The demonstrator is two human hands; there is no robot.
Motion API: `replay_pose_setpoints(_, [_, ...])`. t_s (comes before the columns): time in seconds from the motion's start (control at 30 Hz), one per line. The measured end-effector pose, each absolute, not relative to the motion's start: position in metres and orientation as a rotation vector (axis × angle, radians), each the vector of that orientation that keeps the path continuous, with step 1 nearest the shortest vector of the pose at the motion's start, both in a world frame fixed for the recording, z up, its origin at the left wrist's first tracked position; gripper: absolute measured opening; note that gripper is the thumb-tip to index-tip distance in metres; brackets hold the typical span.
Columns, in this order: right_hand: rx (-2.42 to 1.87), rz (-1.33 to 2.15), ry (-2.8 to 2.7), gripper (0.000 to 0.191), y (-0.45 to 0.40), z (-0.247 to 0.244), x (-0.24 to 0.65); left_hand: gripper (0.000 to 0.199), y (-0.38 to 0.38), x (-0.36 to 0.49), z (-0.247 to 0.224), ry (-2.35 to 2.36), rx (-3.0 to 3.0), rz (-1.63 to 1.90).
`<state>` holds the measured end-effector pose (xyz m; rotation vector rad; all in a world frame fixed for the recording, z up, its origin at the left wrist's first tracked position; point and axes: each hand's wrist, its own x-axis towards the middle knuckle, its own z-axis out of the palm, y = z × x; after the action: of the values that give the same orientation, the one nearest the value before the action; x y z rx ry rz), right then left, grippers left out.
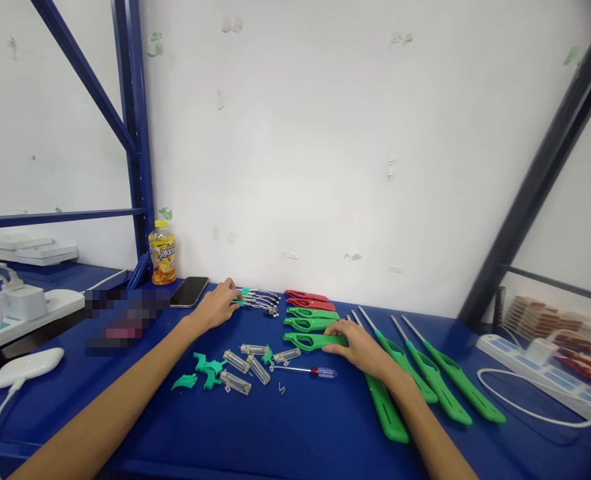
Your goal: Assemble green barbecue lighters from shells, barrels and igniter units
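My left hand is at the back of the blue table, its bent fingers on the near end of a group of wired parts with teal ends. What its fingertips grip is too small to tell. My right hand has its thumb and fingers around the right end of the nearest green casing, which lies flat. Behind that casing lie more green casings and red casings. Between my arms are clear plastic tanks, teal pieces and a purple-handled screwdriver.
Long green lighters with metal rods lie beside and beyond my right forearm. A black phone and a yellow-capped bottle stand near the left post. Power strips and white cables lie at both sides.
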<state>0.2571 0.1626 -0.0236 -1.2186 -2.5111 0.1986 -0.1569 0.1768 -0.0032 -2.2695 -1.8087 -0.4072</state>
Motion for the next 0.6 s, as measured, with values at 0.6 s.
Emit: replay_pose_setpoints(0.6, [-1.205,0.242,-2.502,0.032,0.1611,-0.0231,0.2575,0.036,0.1799,-0.1556,-0.0082,-1.770,-2.444,-0.416])
